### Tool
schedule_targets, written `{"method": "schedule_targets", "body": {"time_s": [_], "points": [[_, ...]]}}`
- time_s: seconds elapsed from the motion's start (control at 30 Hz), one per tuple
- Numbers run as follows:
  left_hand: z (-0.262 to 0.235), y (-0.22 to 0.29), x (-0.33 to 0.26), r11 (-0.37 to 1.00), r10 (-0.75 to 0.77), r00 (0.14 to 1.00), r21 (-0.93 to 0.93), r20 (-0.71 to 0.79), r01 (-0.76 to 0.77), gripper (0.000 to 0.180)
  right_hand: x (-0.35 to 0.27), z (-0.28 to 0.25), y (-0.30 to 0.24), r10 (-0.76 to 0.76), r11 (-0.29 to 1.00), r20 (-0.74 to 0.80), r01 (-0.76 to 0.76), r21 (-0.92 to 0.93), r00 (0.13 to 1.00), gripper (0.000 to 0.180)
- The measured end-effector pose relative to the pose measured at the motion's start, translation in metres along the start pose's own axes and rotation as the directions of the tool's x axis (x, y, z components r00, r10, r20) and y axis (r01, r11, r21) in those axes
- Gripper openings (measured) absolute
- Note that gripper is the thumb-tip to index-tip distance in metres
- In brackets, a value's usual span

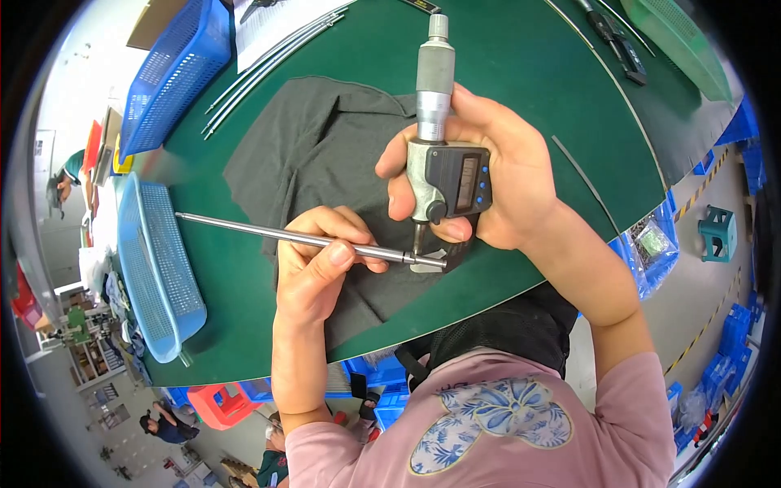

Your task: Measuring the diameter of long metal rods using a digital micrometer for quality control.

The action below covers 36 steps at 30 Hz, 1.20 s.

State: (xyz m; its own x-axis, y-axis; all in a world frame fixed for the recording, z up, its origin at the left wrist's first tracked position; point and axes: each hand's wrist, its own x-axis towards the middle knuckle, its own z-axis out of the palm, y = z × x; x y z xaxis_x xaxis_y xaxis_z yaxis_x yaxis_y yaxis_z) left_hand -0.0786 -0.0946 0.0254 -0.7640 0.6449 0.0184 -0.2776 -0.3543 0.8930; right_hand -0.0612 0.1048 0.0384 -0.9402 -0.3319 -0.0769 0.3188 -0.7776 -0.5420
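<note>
My right hand (504,163) is wrapped round a digital micrometer (437,175), its silver thimble pointing to the far side and its small display facing up. Between the fingers and thumb of my left hand (321,260) is a thin metal rod (277,233), slanting from the left down toward the right. The rod's right end, with a narrow groove, lies at the micrometer's measuring jaws; whether both faces touch it I cannot tell. Beneath both hands a dark grey cloth (301,154) is spread, wrinkled, on the green table (561,73).
Several similar rods (272,69) lie at the far left beside a blue basket (179,77). A light blue basket (159,268) stands at the left edge. On the right are a thin strip (586,183), a digital caliper (616,45) and a green basket (683,45).
</note>
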Motion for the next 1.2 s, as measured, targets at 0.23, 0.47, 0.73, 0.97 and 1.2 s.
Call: {"method": "schedule_targets", "body": {"time_s": [0.23, 0.47, 0.73, 0.97, 1.2], "points": [[0.0, 0.0, -0.002, 1.0, -0.001, 1.0, -0.006, 0.004, 0.001, 0.018, 0.0, 0.004, 0.003, -0.02, 0.993, -0.067, 0.012, -0.116, 0.998, 0.062], [0.001, -0.003, 0.0, 1.0, 0.007, 1.0, 0.014, 0.016, -0.007, 0.018, -0.002, 0.0, 0.002, -0.017, 0.993, -0.066, 0.009, -0.114, 0.998, 0.061], [-0.006, 0.005, -0.003, 1.0, -0.021, 1.0, 0.011, -0.007, 0.021, 0.017, 0.007, 0.011, 0.001, 0.055, 0.996, -0.115, -0.063, -0.07, 0.992, 0.062], [-0.031, 0.07, 0.023, 0.945, -0.221, 0.942, 0.181, -0.252, 0.271, 0.019, 0.0, 0.004, 0.001, -0.032, 0.999, -0.253, 0.025, -0.029, 0.967, 0.059], [-0.147, 0.178, 0.13, 0.937, 0.124, 0.7, 0.316, -0.703, 0.151, 0.009, 0.002, 0.001, 0.007, -0.022, 0.999, -0.277, 0.009, -0.047, 0.961, 0.057]]}}
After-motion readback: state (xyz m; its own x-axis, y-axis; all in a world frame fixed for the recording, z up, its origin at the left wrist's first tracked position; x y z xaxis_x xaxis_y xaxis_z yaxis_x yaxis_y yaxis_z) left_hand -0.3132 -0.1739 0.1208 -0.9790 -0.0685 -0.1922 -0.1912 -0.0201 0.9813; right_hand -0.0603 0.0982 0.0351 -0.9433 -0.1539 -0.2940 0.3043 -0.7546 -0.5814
